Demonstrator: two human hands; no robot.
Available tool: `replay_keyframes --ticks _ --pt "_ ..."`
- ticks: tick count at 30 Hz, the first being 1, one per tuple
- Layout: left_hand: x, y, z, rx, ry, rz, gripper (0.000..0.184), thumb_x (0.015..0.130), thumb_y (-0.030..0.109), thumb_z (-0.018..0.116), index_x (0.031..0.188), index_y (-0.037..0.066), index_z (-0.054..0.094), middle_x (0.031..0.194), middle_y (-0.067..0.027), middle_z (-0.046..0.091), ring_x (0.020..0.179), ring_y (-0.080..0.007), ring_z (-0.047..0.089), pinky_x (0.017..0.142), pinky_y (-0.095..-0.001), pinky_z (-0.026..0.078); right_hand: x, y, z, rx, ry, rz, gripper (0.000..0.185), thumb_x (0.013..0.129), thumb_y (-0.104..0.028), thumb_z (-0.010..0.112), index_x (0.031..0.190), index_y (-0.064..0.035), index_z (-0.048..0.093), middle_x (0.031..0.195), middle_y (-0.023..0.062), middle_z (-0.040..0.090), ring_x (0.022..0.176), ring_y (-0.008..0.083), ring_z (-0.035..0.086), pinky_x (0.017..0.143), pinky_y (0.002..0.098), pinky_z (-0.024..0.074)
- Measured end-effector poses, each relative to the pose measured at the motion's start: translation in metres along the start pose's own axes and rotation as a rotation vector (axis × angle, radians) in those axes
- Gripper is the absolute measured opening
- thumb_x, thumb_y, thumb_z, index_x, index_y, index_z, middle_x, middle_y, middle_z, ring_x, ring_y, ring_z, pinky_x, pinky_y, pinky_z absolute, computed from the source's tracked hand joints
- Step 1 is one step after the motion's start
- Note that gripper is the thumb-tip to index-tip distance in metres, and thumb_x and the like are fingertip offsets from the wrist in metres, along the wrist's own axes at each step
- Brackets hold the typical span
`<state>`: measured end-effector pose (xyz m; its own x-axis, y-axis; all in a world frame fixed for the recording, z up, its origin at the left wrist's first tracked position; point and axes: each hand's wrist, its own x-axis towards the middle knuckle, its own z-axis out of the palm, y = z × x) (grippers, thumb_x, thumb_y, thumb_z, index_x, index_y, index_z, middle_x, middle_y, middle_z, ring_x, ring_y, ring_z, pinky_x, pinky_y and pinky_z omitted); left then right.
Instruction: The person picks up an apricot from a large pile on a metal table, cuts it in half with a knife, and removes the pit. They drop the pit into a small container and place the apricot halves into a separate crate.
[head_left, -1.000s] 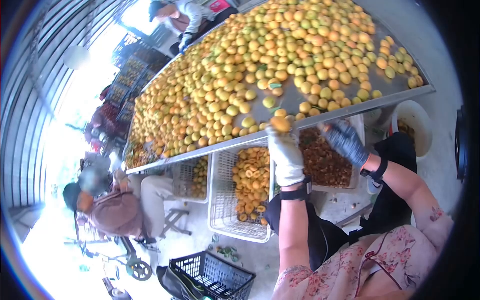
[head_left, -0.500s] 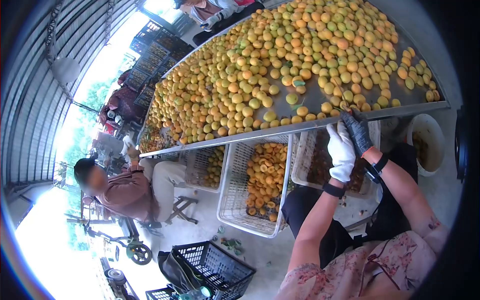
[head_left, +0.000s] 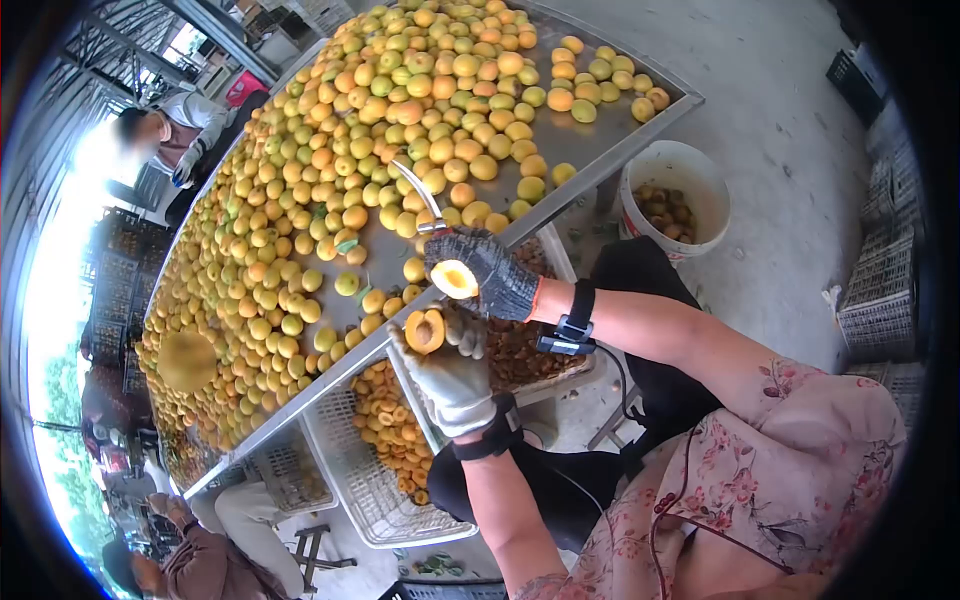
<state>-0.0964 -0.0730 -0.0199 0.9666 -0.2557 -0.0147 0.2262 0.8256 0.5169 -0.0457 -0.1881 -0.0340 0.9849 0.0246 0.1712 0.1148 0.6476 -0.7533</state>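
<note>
While an apricot half with its stone (head_left: 424, 331) sat cut face toward me at the near edge of the bench (head_left: 610, 137), my white-gloved left grip (head_left: 447, 378) was closed around it, and just beside, my dark-gloved right grip (head_left: 490, 272) was clamped on a second apricot half (head_left: 455, 279) and a curved knife (head_left: 418, 192). Whole apricots (head_left: 441, 87) covered much of the bench, with a white basket (head_left: 352, 490) below and a white bucket (head_left: 692, 166) near the corner.

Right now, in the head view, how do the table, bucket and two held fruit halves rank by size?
1. Table
2. Bucket
3. Half in left hand, half in right hand: too alike to rank
</note>
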Motion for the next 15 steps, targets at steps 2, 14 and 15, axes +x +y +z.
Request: replay_keyframes --ticks 2,14,15 --pt "-0.002 0.002 -0.006 0.030 -0.016 0.015 0.049 0.097 0.049 0.037 0.101 0.004 0.055 0.065 -0.0035 0.046 0.048 -0.0124 0.040 0.042 -0.0244 0.034 0.000 -0.004 -0.004 -0.446 -0.033 -0.331 0.021 0.088 -0.013 0.060 0.108 -0.0067 0.061 0.099 0.0008 0.063 0.088 0.0099 0.061 0.074 0.0238 0.0509" --pt "-0.007 -0.004 0.014 0.187 0.288 0.027 0.043 0.094 0.048 0.043 0.105 0.009 0.057 0.085 -0.0051 0.059 0.054 -0.0118 0.045 0.045 -0.0225 0.033 0.009 -0.015 0.018 -0.513 0.174 -0.429 0.031 0.074 0.003 0.065 0.103 -0.0031 0.056 0.094 0.0082 0.063 0.087 0.0181 0.061 0.074 0.0313 0.0496" --pt "-0.006 -0.007 0.011 0.185 0.288 0.021 0.043 0.094 0.048 0.043 0.105 0.009 0.057 0.085 -0.0051 0.059 0.054 -0.0118 0.045 0.045 -0.0225 0.033 0.010 -0.015 0.017 -0.676 0.208 -0.588 0.029 0.075 0.003 0.064 0.103 -0.0031 0.056 0.094 0.0092 0.063 0.087 0.0178 0.061 0.074 0.0312 0.0495"
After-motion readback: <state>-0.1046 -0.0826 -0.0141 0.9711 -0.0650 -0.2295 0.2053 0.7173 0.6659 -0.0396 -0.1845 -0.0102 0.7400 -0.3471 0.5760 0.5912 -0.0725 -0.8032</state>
